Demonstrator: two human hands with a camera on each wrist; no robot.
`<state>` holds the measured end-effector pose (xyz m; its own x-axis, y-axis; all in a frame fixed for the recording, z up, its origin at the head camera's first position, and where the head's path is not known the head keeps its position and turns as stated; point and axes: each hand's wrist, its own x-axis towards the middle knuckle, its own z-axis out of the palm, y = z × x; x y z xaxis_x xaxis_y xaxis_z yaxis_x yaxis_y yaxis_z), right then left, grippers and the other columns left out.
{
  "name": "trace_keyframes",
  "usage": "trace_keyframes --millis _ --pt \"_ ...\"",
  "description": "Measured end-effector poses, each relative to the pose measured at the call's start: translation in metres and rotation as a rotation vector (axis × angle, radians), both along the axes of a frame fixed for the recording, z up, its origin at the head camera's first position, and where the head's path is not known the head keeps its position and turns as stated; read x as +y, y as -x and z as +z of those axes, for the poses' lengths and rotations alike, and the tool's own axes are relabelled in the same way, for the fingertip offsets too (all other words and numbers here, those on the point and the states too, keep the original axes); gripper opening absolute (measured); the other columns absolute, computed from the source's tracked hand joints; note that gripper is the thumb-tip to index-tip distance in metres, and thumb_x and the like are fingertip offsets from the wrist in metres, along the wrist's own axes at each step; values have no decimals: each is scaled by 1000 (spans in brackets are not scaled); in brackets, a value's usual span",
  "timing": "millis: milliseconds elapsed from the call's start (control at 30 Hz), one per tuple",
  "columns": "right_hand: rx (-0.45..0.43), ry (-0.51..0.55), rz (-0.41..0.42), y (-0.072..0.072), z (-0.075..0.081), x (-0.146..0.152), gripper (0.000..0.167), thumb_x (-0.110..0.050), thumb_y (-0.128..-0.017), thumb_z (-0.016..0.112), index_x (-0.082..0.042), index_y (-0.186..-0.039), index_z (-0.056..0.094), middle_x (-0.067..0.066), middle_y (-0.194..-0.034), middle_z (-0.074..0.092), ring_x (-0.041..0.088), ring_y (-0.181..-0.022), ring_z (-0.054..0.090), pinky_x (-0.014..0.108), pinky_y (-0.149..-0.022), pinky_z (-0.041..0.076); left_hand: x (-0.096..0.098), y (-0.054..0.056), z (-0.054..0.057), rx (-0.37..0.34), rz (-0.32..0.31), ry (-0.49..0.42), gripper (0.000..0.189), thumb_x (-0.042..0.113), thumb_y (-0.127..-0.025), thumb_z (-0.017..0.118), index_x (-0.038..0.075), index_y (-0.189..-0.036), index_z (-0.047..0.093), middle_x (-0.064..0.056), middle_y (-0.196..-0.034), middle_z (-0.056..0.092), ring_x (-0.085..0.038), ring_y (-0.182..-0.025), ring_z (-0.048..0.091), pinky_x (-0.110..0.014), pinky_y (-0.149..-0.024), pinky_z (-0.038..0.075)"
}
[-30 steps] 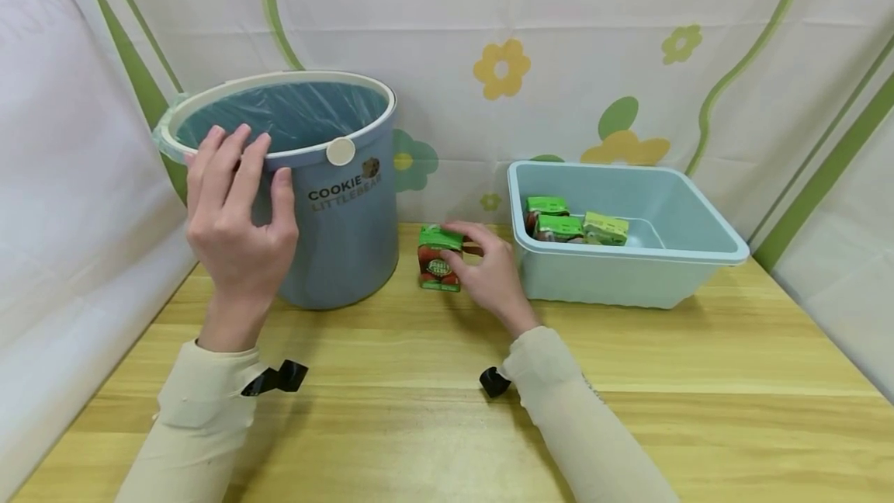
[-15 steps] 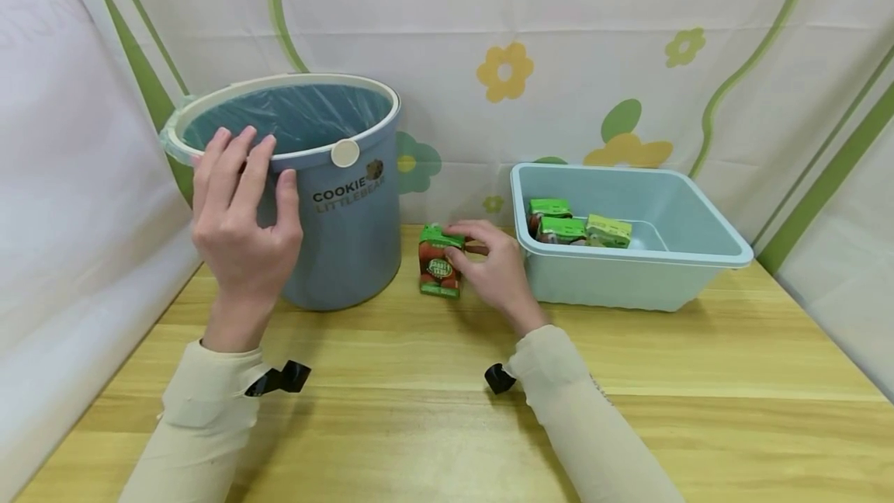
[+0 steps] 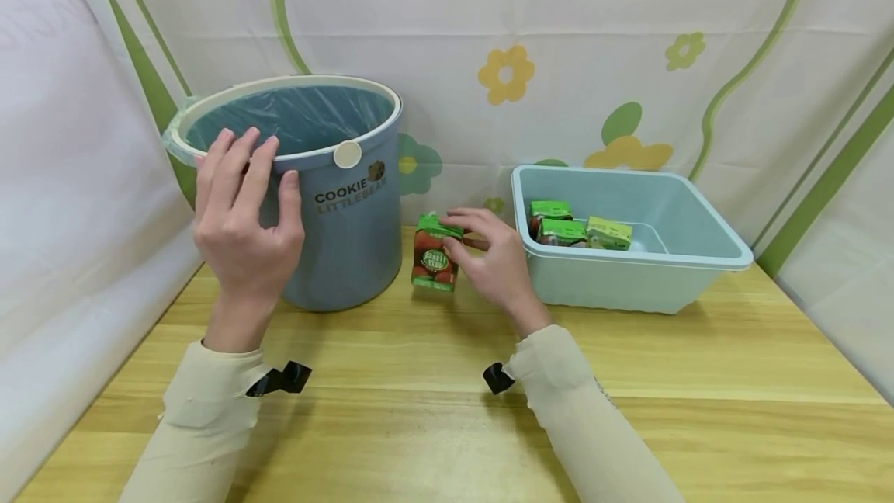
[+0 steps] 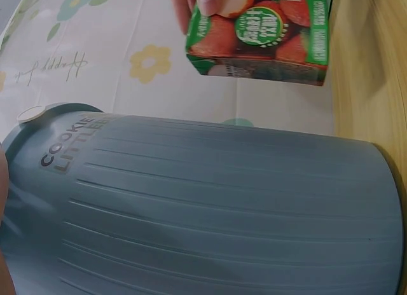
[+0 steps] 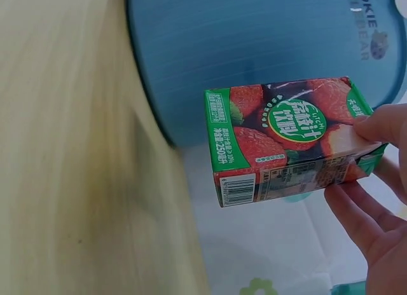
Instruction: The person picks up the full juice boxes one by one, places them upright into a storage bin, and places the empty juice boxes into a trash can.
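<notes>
My right hand (image 3: 492,258) pinches a red and green juice carton (image 5: 286,133) by its top end, between thumb and fingers. The carton is slightly tilted and held just above the wooden table, between the bin and the basin. Litchi fruit and a round green label show on its front. On the left stands a blue bin (image 3: 342,239) with a pale rim and a clear liner. My left hand (image 3: 244,231) rests at the near rim, fingers extended over the edge and thumb outside. Only a sliver of that hand shows in the left wrist view.
A light blue basin (image 3: 601,278) stands at the right, holding two green-topped cartons (image 3: 562,232) and a yellow-green carton (image 3: 609,233). The wooden table (image 3: 391,410) stretches in front. A flower-printed white curtain (image 3: 419,6) hangs behind.
The carton has been lifted off the table and shifted a little toward the bin in my right hand, its lower end tilting. My left hand stays at the bin's rim.
</notes>
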<state>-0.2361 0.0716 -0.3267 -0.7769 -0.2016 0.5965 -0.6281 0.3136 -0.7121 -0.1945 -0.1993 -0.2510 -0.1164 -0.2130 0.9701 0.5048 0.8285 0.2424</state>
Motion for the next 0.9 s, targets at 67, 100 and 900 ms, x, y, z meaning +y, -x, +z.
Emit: trace_keyframes --millis 67,100,900 --pt "10 11 2 -1 3 0 26 -11 -98 76 -13 -123 80 5 -137 72 22 -127 69 41 -95 64 0 0 0 -1 0 2 31 22 -99 71 5 -123 79 -17 -132 75 -35 -139 63 -49 -129 35" --pt "14 15 3 -2 4 0 26 -11 -98 76 -13 -123 80 6 -137 73 22 -126 69 42 -94 64 0 1 0 -1 1 3 31 22 -99 71 5 -124 79 -17 -132 75 -35 -139 63 -49 -129 35" --pt "104 192 -44 -17 40 -4 26 -8 -97 76 -12 -122 80 3 -131 74 17 -109 71 35 -89 65 1 0 0 -10 6 -3 32 22 -99 70 5 -124 79 -16 -133 75 -34 -140 62 -50 -129 34"
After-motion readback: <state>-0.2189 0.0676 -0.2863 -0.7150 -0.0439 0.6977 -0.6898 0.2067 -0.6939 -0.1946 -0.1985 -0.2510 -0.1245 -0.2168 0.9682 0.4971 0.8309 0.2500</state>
